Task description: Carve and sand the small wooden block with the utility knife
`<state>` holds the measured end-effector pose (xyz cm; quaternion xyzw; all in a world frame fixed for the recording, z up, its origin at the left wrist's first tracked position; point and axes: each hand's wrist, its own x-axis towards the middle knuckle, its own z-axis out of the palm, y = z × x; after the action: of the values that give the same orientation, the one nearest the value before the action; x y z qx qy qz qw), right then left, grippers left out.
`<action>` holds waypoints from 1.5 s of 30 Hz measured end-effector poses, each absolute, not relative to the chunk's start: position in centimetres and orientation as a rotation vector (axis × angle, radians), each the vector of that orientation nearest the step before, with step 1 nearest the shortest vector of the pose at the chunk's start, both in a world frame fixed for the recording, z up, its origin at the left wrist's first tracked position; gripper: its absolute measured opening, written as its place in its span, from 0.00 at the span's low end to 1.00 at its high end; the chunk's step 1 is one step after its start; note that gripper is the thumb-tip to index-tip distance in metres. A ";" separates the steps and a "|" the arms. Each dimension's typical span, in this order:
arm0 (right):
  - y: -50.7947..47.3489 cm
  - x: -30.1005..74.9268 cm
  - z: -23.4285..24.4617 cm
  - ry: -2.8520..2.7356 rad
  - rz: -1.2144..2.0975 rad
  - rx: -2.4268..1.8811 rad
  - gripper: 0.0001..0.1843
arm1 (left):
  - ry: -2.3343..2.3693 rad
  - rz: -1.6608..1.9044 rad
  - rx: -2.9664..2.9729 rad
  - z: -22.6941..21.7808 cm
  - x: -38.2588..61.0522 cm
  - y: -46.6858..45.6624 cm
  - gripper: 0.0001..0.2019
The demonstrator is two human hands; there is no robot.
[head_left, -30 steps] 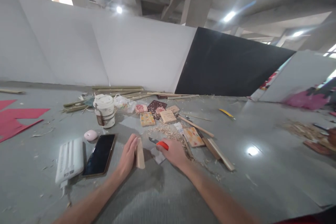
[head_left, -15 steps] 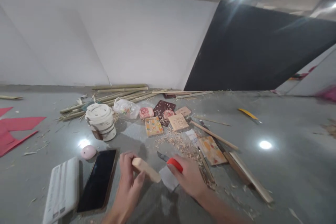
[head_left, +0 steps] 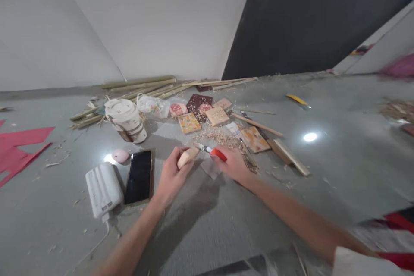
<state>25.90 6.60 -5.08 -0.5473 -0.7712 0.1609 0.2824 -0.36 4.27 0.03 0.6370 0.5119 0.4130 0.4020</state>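
My left hand (head_left: 174, 171) is closed round a small pale wooden block (head_left: 188, 158), its far end pointing up and to the right. In my right hand (head_left: 233, 164) is a utility knife (head_left: 218, 154) with a red handle, its blade reaching left close to the block's far end; whether they touch I cannot tell. Beneath the knife lies a scrap of white paper (head_left: 211, 167). Wood shavings (head_left: 223, 137) cover the floor just beyond my hands. Past them lie a carved wooden tile (head_left: 217, 115), a patterned tile (head_left: 189, 123) and round red-printed pieces (head_left: 178, 109).
To the left are a white lidded cup (head_left: 127, 120), a black phone (head_left: 139, 177), a white power bank (head_left: 104, 189) with a cable, and red paper (head_left: 24, 142). Bamboo sticks (head_left: 139, 84) lie along the wall. A yellow cutter (head_left: 296, 100) and wooden strips (head_left: 293, 157) are at right.
The view has tilted down. My left hand has turned the block so its end points up and right, and block and blade are now closer together.
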 end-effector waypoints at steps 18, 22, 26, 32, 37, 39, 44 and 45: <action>5.5 25.2 -4.1 -2.317 0.501 -1.047 0.30 | 0.825 0.928 1.440 -2.8 1.2 2.8 0.37; 5.2 24.5 -3.7 -2.337 0.563 -1.001 0.25 | 0.855 1.002 1.473 -3.3 1.4 2.2 0.34; 4.4 24.5 -2.7 -2.328 0.529 -1.008 0.25 | 0.872 1.119 1.492 -3.4 1.8 1.9 0.30; 3.8 25.5 -1.8 -2.314 0.371 -1.019 0.26 | 0.936 1.124 1.521 -2.8 1.2 2.3 0.28; 3.4 25.3 -1.4 -2.304 0.203 -0.964 0.21 | 0.965 1.089 1.543 -2.6 1.1 2.6 0.32; 3.3 25.2 -1.4 -2.305 0.180 -0.940 0.20 | 0.939 1.104 1.563 -2.6 1.1 2.6 0.32; 3.4 25.3 -1.5 -2.311 0.184 -0.950 0.19 | 0.874 1.086 1.610 -2.1 1.3 2.2 0.31; 3.4 25.4 -1.6 -2.312 0.195 -0.961 0.19 | 0.878 1.073 1.603 -2.0 1.3 2.1 0.31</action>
<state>25.37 3.39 -1.56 -0.3638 -0.8753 0.0740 0.3100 1.32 2.12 -2.05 0.6595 0.3614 0.4416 0.4892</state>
